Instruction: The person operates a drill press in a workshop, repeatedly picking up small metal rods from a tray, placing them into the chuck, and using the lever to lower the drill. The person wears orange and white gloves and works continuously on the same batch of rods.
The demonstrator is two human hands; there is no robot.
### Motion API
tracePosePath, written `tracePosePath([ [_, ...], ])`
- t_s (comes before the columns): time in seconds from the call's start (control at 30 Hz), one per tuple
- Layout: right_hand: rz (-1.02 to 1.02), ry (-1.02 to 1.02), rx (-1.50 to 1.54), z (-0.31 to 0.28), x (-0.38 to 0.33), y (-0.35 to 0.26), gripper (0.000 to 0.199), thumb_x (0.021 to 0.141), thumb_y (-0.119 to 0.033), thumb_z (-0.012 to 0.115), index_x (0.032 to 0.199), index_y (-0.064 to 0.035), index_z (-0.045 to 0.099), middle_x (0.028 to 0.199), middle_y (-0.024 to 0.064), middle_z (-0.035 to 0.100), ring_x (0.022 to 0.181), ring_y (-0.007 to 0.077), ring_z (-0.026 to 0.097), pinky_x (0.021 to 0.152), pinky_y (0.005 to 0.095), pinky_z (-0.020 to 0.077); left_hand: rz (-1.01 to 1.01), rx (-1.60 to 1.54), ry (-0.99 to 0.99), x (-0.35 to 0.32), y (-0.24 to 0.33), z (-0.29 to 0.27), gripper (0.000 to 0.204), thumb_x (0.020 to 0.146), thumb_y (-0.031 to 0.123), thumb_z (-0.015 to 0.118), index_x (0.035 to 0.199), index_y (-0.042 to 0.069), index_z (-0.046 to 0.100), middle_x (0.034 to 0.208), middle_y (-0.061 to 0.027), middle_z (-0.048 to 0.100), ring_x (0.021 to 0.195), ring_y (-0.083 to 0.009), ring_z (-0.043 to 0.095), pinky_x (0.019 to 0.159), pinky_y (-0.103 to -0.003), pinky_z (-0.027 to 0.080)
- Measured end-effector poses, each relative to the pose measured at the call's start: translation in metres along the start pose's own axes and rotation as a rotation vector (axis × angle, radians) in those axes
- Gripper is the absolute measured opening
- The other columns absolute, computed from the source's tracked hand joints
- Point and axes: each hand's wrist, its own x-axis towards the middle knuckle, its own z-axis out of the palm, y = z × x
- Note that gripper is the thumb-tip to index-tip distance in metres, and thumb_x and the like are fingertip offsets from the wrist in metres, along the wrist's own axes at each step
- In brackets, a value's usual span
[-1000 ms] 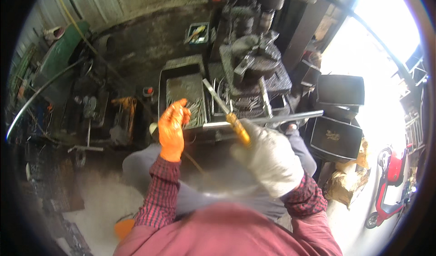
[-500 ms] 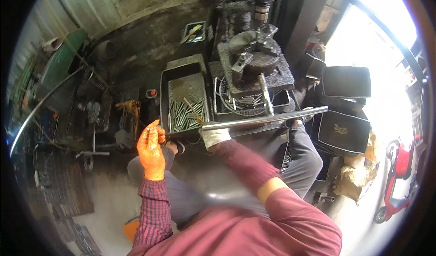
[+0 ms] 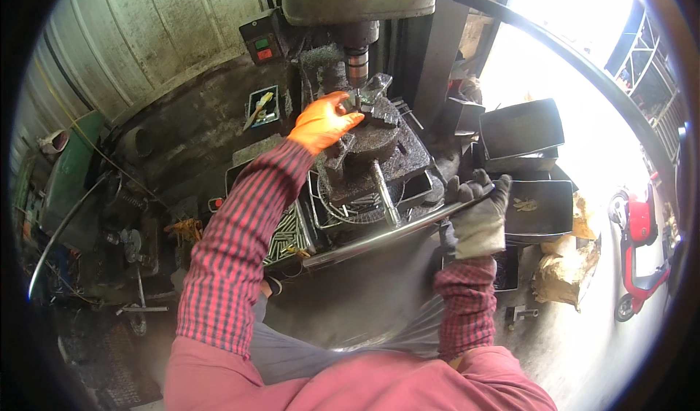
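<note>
My left hand (image 3: 324,125), in an orange glove, reaches to the jaws of a dark metal chuck (image 3: 372,145) on the machine table. Its thumb and fingers curl round something small between the jaws, which I cannot make out. My right hand (image 3: 477,225), in a pale glove with dark grey fingers, is closed on the right end of a long round metal bar (image 3: 379,240). This bar slants across the front of the machine. A shorter metal rod (image 3: 384,192) runs from the chuck toward it. Above the chuck hangs the drill spindle (image 3: 358,61).
Left of the chuck, a tray holds many metal pins (image 3: 288,237), partly hidden by my left arm. A small box (image 3: 261,108) with a brush stands behind. Black bins (image 3: 521,130) are stacked at right, near a red scooter (image 3: 640,218). A switch box (image 3: 261,43) is on the back left.
My left hand has moved from above my lap forward to the chuck. My right hand has shifted from the bar's left end to its right end. The view has tilted up.
</note>
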Motion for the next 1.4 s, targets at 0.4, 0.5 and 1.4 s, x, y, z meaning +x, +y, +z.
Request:
tracePosePath([
  [0.4, -0.001, -0.102, -0.001, 0.018, -0.021, 0.031, 0.060, 0.101, -0.067, 0.062, 0.090, -0.0076, 0.068, 0.060, -0.0051, 0.041, 0.048, 0.0119, 0.033, 0.063, 0.0335, 0.0540, 0.015, -0.083, 0.053, 0.036, -0.013, 0.027, 0.035, 0.092, 0.041, 0.079, 0.107, 0.010, 0.083, 0.092, -0.0145, 0.080, 0.088, -0.0286, 0.076, 0.082, -0.041, 0.055],
  [0.5, -0.067, -0.112, -0.202, -0.002, -0.016, 0.024, 0.074, 0.098, -0.078, 0.057, 0.103, -0.0060, 0.072, 0.063, -0.0022, 0.046, 0.058, 0.0155, 0.049, 0.075, 0.0465, 0.0591, -0.056, -0.120, -0.028, 0.040, -0.016, 0.028, 0.035, 0.095, 0.040, 0.079, 0.106, 0.007, 0.083, 0.097, -0.0118, 0.082, 0.092, -0.0227, 0.077, 0.082, -0.038, 0.055],
  [1.4, -0.181, -1.091, -1.381, 0.145, -0.117, 0.118, 0.102, 0.081, -0.029, 0.089, 0.162, 0.0040, 0.037, 0.157, 0.0277, 0.053, 0.141, 0.0352, 0.059, 0.118, 0.0414, 0.0470, -0.021, -0.072, -0.037, 0.038, -0.021, 0.030, 0.038, 0.098, 0.039, 0.078, 0.113, 0.004, 0.082, 0.097, -0.0033, 0.080, 0.092, -0.0098, 0.068, 0.085, -0.031, 0.052],
])
